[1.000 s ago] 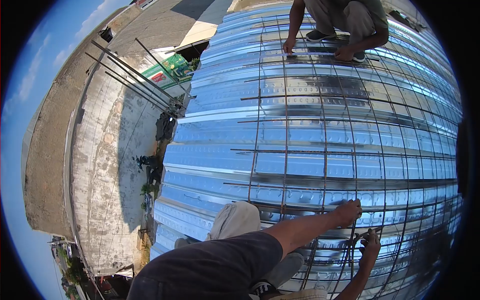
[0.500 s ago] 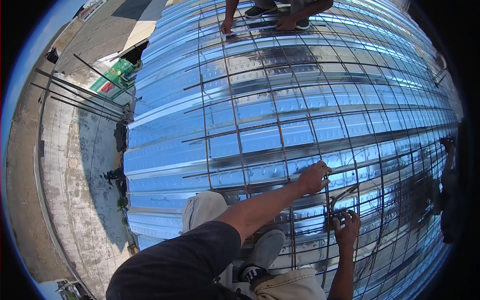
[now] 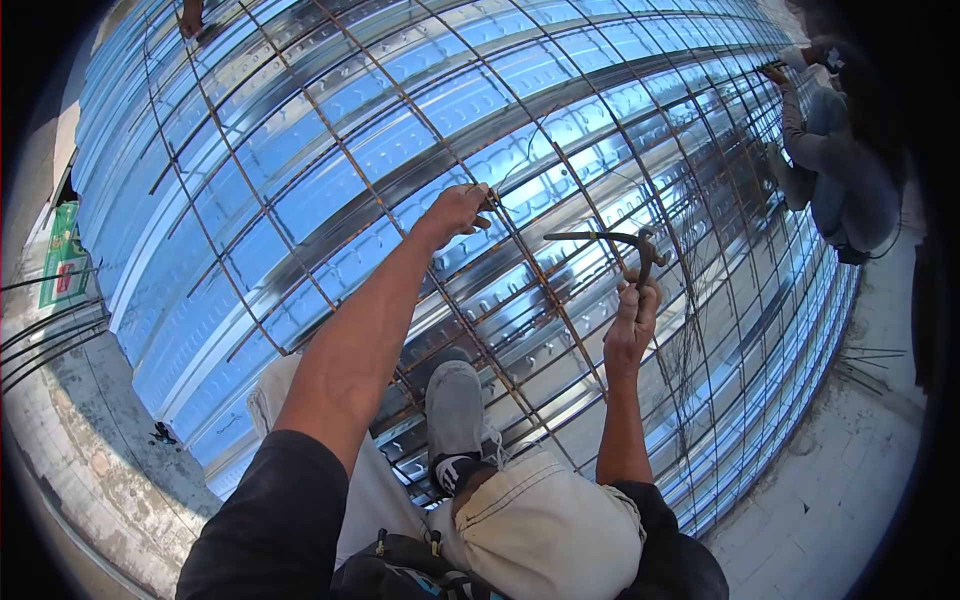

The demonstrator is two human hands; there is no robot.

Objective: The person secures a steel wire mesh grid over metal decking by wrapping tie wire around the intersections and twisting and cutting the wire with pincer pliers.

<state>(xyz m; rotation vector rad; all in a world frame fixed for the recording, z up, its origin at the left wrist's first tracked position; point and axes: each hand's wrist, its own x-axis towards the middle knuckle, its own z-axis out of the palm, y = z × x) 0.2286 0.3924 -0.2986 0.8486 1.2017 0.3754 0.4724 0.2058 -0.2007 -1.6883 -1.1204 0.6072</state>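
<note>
My left hand (image 3: 457,213) reaches forward to a rebar crossing, its fingers closed together. A thin dark wire (image 3: 513,167) runs out from the fingertips over the bar. My right hand (image 3: 633,315) is raised above the mesh, wrapped round one handle of a pair of pincers (image 3: 648,245). The other handle swings out to the left, so the pincers are spread. Under both hands lies the rusty rebar mesh (image 3: 540,275), on shiny ribbed metal decking (image 3: 390,140). The palm side of my left hand is hidden.
A co-worker (image 3: 850,170) crouches on the right with one hand at the mesh. Another person's hand (image 3: 190,18) touches bars at the top left. My grey shoe (image 3: 455,405) stands among the bars. Bar ends (image 3: 50,330) and a green banner (image 3: 64,255) lie beyond the left edge.
The view has swung to the right, bringing the crouching co-worker into sight. My right hand now holds the pincers higher with the handles spread. My left hand is still at the mesh.
</note>
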